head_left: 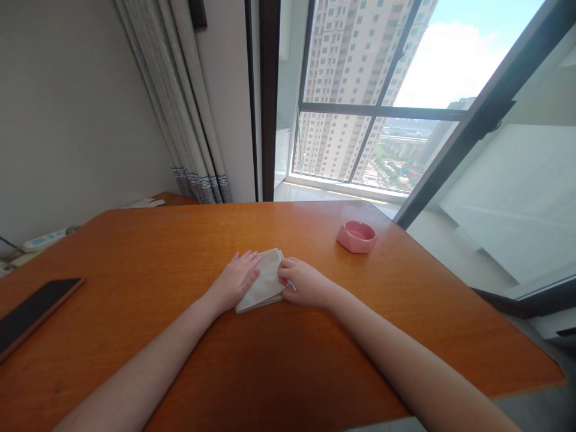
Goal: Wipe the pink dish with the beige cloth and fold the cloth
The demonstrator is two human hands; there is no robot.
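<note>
Your bare forearms (155,357) lie nearest, coming in from the near left and near right and drawing together over the middle of the table (171,240). Your left hand (234,280) is palm down with its fingers stretched toward the far right, gripping nothing, laid flat across the left side of a folded white cloth (265,281). Your right hand (308,283) has its fingers curled in, pinching the right edge of the cloth; a small pale bit shows at those fingers, too small to identify.

Between your hands, the cloth lies on the wood with its long axis aslant, from a near left corner to a narrower far right end. Stacked layers show along its near edge, and your hands hide part of its outline.

Around it, the tabletop is orange-brown, with a soft sheen toward the far side. A pink angular dish (356,243) sits apart at the far right. To the left, a dark flat device (38,312) points from near left to far right. Past the far edge, a grey curtain (168,78) with a patterned lower band hangs by a plain wall (67,108); at far right, a dark-framed window (342,109) shows a tall pale building (346,54) and bright cloud.
</note>
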